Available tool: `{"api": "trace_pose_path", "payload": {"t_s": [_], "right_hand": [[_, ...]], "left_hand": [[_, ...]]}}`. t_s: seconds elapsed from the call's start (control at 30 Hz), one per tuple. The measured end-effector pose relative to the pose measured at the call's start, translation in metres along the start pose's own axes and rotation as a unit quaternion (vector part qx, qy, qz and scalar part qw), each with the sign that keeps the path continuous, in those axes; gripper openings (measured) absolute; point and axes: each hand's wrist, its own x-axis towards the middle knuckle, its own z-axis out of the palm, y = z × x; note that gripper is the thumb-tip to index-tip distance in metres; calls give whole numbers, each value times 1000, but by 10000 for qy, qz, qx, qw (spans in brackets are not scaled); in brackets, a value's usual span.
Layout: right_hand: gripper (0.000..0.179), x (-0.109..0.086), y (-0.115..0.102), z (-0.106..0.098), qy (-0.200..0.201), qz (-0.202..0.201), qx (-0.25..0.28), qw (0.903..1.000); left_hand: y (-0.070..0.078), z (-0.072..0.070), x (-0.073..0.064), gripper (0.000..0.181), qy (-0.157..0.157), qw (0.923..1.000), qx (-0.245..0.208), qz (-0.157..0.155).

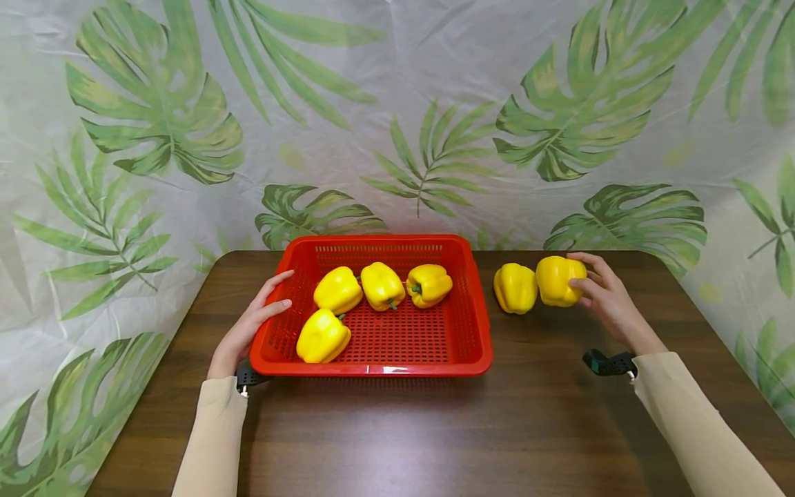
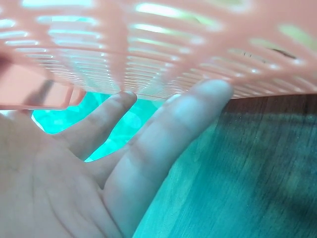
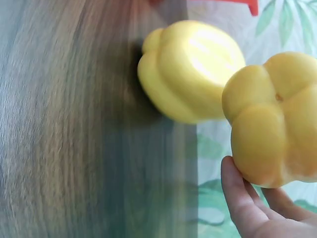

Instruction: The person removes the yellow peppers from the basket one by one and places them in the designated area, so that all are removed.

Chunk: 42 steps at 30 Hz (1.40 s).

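Note:
A red plastic basket point(image 1: 397, 368) with slotted sides stands on the table, several yellow bell peppers point(image 1: 382, 286) lying inside it. My left hand point(image 1: 251, 328) holds its left rim, thumb over the edge; in the left wrist view, fingers point(image 2: 148, 148) reach along the outside of the slotted wall point(image 2: 148, 64). To the right of the basket, my right hand point(image 1: 605, 298) grips a yellow bell pepper point(image 1: 557, 281) at its right side. The right wrist view shows this pepper point(image 3: 270, 119) raised off the table, its lobed bottom toward the camera. Another yellow bell pepper point(image 1: 515, 288) sits between it and the basket.
The dark wooden table point(image 1: 397, 435) extends toward me in front of the basket. Directly behind its back edge hangs a pale cloth point(image 1: 435, 41) printed with green leaves. A black wrist device point(image 1: 609, 363) is worn on the right forearm.

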Motion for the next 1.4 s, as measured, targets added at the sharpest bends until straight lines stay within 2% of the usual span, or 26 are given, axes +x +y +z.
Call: {"api": "trace_pose_path", "payload": {"t_s": [0.5, 0.8, 1.1, 1.23, 1.33, 1.4], "right_hand": [[42, 0, 22, -21, 257, 412, -539, 9974], [42, 3, 37, -26, 348, 554, -493, 9966], [40, 6, 43, -22, 389, 473, -733, 9954], [41, 8, 46, -24, 427, 447, -1048, 9926], [42, 10, 49, -25, 403, 403, -1081, 9925], [42, 11, 50, -26, 364, 382, -908, 9945]], "left_hand": [[-1, 0, 0, 61, 20, 10000, 41, 13], [-1, 1, 0, 61, 59, 10000, 55, -3], [0, 1, -1, 61, 68, 10000, 45, -6], [0, 1, -1, 61, 60, 10000, 45, 0], [0, 1, -1, 61, 56, 10000, 25, 16], [0, 1, -1, 61, 60, 10000, 18, 21]]}}
